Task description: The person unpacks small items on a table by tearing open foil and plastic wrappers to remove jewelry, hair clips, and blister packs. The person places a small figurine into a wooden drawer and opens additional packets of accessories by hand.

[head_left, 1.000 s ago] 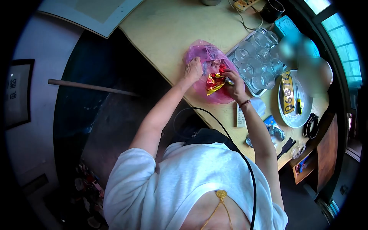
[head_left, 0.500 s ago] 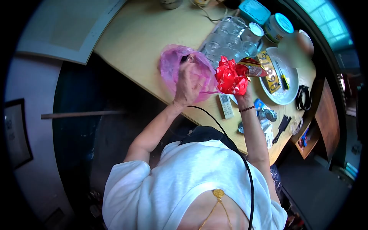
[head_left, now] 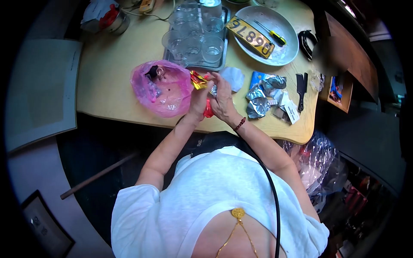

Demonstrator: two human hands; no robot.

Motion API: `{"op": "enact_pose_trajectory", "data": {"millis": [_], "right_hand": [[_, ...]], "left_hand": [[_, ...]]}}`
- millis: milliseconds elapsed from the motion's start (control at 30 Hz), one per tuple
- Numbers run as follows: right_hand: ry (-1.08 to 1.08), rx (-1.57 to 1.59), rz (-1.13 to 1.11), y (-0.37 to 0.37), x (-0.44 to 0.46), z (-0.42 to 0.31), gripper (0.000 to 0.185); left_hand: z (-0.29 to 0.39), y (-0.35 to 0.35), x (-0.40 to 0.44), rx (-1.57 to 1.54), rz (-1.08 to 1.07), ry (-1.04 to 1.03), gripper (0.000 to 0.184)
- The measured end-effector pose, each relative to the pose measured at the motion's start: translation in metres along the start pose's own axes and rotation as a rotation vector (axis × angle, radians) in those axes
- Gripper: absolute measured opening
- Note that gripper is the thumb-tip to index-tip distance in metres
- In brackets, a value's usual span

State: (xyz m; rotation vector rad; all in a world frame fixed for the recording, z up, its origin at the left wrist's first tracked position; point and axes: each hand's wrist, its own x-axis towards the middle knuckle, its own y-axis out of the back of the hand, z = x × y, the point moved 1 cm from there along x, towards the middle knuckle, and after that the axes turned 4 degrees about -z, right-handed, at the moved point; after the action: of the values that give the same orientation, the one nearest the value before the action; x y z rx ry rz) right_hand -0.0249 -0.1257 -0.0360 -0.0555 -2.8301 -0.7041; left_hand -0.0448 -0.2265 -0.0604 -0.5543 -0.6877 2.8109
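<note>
A crumpled red and gold wrapper (head_left: 198,80) is pressed between my two hands, with bits of red showing above and below them. My left hand (head_left: 198,99) closes on it from the left, and my right hand (head_left: 222,96) from the right, fingers bent over it. Just left of my hands, the pink plastic bag (head_left: 142,84) lies open on the table, with small dark and clear scraps inside. Behind my hands is a tray (head_left: 223,60) of upturned clear glasses (head_left: 191,49).
On the wooden table (head_left: 103,86), a white basin (head_left: 289,32) holds a yellow number plate (head_left: 250,37) and a screwdriver (head_left: 275,35). Foil packets (head_left: 258,106) and a black comb (head_left: 300,91) lie to the right. A metal can (head_left: 118,23) stands at the back left.
My hands have come together around the red wrapper, which my right hand held up earlier. My left hand has left the pink bag. The view has swung to the right.
</note>
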Motion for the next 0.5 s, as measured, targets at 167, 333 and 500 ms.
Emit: {"op": "enact_pose_trajectory", "data": {"millis": [167, 333, 500], "right_hand": [[-0.176, 0.531, -0.191, 0.034, -0.016, 0.012, 0.066], [-0.141, -0.36, 0.118, 0.074, -0.067, 0.07, 0.048], [-0.337, -0.82, 0.283, 0.105, -0.102, 0.101, 0.045]], "left_hand": [[-0.009, -0.004, 0.004, -0.075, -0.069, 0.091, 0.033], [-0.007, 0.004, 0.01, -0.071, -0.009, 0.083, 0.02], [0.011, 0.026, 0.005, -0.002, 0.032, -0.058, 0.021]]}}
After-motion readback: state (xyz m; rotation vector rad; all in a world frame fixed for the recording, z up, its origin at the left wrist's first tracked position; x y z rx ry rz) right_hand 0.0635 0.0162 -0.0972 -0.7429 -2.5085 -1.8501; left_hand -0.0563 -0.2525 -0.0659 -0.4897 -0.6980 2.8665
